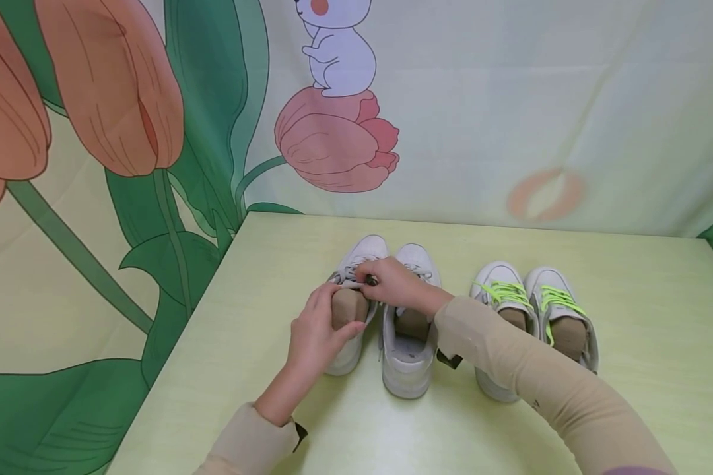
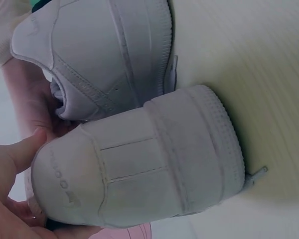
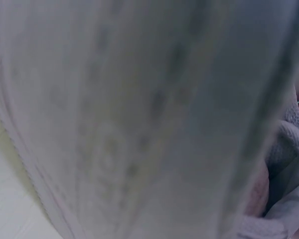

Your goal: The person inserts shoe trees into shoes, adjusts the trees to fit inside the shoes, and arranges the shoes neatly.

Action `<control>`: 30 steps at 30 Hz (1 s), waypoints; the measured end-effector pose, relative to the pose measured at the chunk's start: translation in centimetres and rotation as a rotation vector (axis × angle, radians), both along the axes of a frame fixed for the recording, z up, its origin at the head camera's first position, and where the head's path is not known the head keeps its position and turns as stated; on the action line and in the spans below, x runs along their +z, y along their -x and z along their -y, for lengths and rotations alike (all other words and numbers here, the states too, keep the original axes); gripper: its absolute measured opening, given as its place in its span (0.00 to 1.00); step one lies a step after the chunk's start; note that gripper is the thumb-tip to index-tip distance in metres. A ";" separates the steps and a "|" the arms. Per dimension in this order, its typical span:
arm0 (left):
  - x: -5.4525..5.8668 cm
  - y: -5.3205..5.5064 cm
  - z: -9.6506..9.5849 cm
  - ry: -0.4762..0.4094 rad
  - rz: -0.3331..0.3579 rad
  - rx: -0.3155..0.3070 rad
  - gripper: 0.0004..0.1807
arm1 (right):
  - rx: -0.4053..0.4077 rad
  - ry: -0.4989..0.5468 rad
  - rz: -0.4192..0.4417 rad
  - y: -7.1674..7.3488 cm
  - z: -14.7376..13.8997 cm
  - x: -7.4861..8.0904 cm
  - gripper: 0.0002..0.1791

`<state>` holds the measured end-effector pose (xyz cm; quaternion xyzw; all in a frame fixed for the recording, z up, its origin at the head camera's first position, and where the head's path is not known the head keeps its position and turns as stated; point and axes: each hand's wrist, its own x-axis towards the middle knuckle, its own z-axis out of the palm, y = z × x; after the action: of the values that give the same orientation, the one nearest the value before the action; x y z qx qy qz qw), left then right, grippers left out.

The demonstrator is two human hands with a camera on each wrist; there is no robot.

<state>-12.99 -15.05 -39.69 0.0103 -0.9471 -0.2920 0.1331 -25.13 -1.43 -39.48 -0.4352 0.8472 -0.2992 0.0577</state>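
Note:
In the head view, a white lace-up shoe (image 1: 368, 248) stands leftmost with a brown shoe insert (image 1: 349, 307) in its opening. My left hand (image 1: 317, 330) grips the shoe around its opening, thumb and fingers on opposite sides. My right hand (image 1: 401, 284) pinches at the tongue (image 1: 352, 285), just ahead of the insert. The left wrist view has the shoe's heel (image 2: 129, 174) close up, with fingers curved at the collar. In the right wrist view, a blurred shoe side (image 3: 114, 114) covers most of the frame, and the pinching fingertips are largely hidden.
The matching white shoe (image 1: 408, 376) stands close on the right, under my right wrist. Farther right is a pair with neon laces (image 1: 505, 291), partly behind my right forearm. All stand on a pale yellow-green table (image 1: 647, 330) before a tulip-printed backdrop (image 1: 469, 119).

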 end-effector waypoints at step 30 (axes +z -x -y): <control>0.4 -2.1 -1.8 0.620 -0.259 0.137 0.36 | -0.088 -0.028 0.019 -0.3 0.2 -0.4 0.04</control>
<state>-10.87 -13.26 -39.26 -0.0041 -0.9631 0.0204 0.2682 -24.83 -1.61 -39.92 -0.3937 0.8690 -0.2939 0.0586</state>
